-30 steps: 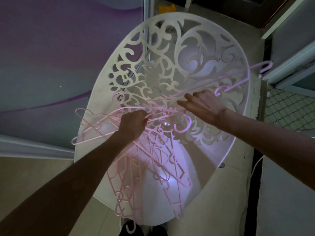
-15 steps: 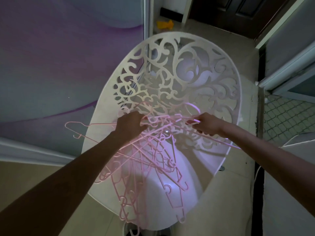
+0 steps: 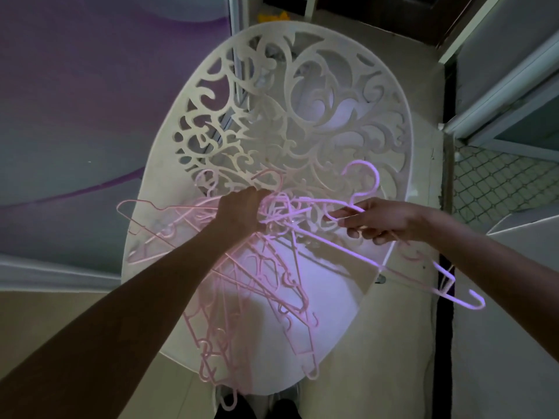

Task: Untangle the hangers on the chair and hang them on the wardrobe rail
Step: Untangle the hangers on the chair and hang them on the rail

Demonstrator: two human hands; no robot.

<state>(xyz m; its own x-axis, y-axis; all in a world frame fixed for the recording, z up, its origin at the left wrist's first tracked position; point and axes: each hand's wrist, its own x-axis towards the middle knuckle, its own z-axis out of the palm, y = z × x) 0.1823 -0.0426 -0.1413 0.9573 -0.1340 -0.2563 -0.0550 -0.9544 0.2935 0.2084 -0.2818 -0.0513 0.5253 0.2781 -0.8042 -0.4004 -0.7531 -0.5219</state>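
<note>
A tangled bunch of pink hangers (image 3: 260,285) lies on a white cut-out chair (image 3: 302,116). The left hand (image 3: 242,211) grips the bunch's top; the right hand (image 3: 381,219), just beside, pinches 1 lilac hanger (image 3: 363,255).

Two bare forearms come in from the bottom corners of the head view, with no sleeve, cuff, watch or band visible anywhere along them up to the frame edge. The left hand (image 3: 242,211) carries no ring or glove on the side that shows. The right hand (image 3: 382,220) is likewise ungloved, and its fingers (image 3: 352,232) show no rings; the nails look short and plain. At the very bottom edge, dark clothing or footwear (image 3: 257,408) is partly visible, too dim to tell which.
</note>
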